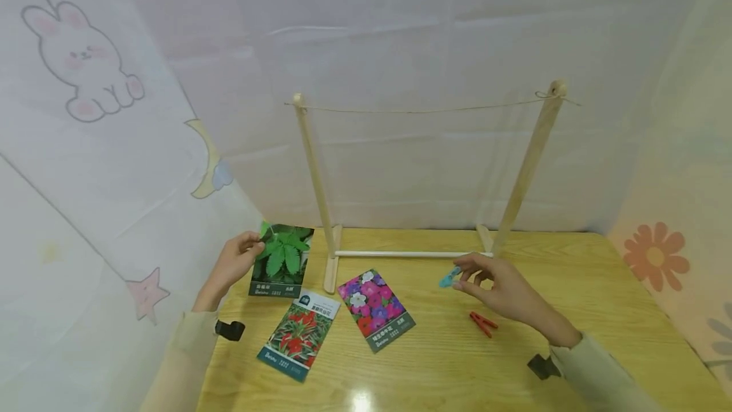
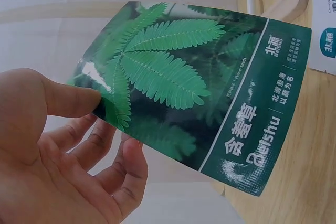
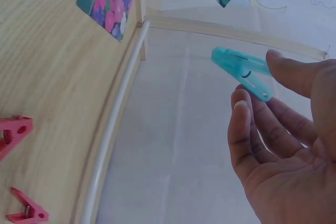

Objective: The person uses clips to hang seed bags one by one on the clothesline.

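My left hand (image 1: 237, 262) pinches a green-leaf seed packet (image 1: 281, 260) by its left edge, thumb on the front. In the left wrist view the packet (image 2: 173, 87) is tilted and held off the table. My right hand (image 1: 500, 288) holds a blue clothespin (image 1: 449, 277) between thumb and fingers over the table; the right wrist view shows the clothespin (image 3: 242, 72) by its handle ends. A seed packet with red flowers (image 1: 300, 336) and one with pink and purple flowers (image 1: 377, 310) lie on the table. Near the right hand lies a red clothespin (image 1: 483, 323).
A wooden frame stands at the back, its left post (image 1: 313, 170) and right post (image 1: 528, 170) joined by a string (image 1: 412, 111) on top and a white rod (image 1: 406, 253) below. The wooden table (image 1: 434, 374) meets a cloth backdrop (image 1: 400, 37).
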A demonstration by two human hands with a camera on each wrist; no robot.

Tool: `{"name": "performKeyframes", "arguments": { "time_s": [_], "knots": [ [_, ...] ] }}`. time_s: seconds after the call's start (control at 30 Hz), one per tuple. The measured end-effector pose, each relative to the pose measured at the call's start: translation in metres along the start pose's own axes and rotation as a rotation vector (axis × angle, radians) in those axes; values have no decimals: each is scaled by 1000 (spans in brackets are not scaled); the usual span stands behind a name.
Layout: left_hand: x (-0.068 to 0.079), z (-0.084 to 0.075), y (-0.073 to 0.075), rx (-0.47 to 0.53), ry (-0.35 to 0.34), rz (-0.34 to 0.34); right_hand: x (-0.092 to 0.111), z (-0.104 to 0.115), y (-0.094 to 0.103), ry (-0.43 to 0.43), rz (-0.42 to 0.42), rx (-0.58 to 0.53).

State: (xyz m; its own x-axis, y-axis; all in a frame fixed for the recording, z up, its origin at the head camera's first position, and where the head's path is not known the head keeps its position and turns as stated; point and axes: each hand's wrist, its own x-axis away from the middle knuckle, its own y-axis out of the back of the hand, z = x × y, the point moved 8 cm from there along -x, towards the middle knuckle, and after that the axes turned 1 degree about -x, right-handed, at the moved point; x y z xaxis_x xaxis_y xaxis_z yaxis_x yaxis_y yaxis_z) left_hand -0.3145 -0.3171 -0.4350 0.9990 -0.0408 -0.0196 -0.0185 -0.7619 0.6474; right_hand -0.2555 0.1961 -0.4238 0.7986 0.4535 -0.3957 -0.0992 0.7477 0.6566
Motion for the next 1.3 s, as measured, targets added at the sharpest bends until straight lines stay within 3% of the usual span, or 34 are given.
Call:
{"name": "performKeyframes", "arguments": {
  "time_s": [1.0,1.3],
  "knots": [
    [-1,-47,-7,89,-131,-51,-50,38,31,106,-19,25],
    [-6,-61,-5,96,-151,-67,-66,57,46,169,-93,60]
  ]
}}
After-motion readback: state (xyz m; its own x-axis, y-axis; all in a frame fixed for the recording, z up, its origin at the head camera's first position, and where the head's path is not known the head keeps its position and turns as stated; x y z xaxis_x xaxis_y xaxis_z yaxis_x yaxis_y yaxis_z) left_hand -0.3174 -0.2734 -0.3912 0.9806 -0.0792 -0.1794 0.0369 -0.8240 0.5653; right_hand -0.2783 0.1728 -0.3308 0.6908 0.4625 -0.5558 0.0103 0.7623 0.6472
